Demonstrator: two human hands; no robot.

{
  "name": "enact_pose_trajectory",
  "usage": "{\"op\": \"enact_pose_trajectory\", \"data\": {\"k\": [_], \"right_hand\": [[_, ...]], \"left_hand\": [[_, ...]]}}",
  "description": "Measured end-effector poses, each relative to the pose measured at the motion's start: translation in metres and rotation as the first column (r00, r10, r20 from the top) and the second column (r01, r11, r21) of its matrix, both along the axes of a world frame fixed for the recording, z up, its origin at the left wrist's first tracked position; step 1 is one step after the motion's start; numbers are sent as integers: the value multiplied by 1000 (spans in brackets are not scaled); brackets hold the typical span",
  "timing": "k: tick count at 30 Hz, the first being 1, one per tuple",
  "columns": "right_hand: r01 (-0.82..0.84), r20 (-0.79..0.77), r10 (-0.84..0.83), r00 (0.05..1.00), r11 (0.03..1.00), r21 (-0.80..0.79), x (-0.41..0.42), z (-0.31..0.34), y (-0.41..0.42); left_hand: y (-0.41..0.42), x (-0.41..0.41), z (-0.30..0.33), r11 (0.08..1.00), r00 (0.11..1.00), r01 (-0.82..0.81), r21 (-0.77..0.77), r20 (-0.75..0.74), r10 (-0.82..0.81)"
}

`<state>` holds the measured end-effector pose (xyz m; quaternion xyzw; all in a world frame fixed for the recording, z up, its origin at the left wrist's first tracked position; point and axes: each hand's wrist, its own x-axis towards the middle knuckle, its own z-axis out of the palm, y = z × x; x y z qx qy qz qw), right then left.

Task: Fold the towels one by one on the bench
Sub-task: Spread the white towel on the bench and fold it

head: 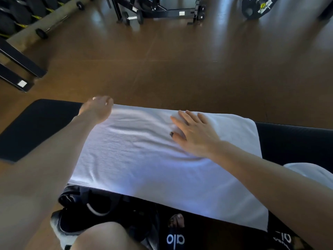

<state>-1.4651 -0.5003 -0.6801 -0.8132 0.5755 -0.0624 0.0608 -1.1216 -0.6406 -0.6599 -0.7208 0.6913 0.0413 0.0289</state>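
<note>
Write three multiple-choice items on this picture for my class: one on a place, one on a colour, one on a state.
1. Where does the towel lie?
A. On the floor
B. Across the bench
C. On a rack

2. What colour is the towel?
A. White
B. Blue
C. Grey

3. How is the right hand set?
A. Clenched in a fist
B. Raised in the air
C. Flat on the towel, fingers spread

Answers: 1 B, the towel drapes over the black bench pad. 2 A, the cloth is plain white. 3 C, the palm lies on the cloth; the left hand is at the far left corner.
</note>
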Motion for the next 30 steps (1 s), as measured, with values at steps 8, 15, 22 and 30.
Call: {"op": "enact_pose_trajectory", "data": {"k": [8, 15, 22, 30], "right_hand": [[307, 111, -308, 945, 951, 28, -49, 5, -10], [369, 41, -377, 925, 920, 133, -101, 11, 6], [525, -73, -524, 849, 819, 231, -130, 15, 13], [601, 237, -652, 721, 757, 254, -145, 28, 17]], "left_hand": [[22, -51, 2, 983, 997, 21, -185, -72, -35], [54, -131, -17, 965, 975, 222, 137, -44, -218], [145, -205, 6, 839, 832, 536, -91, -111, -543], [295, -298, 19, 277, 276, 961, 2, 76, -958]]}}
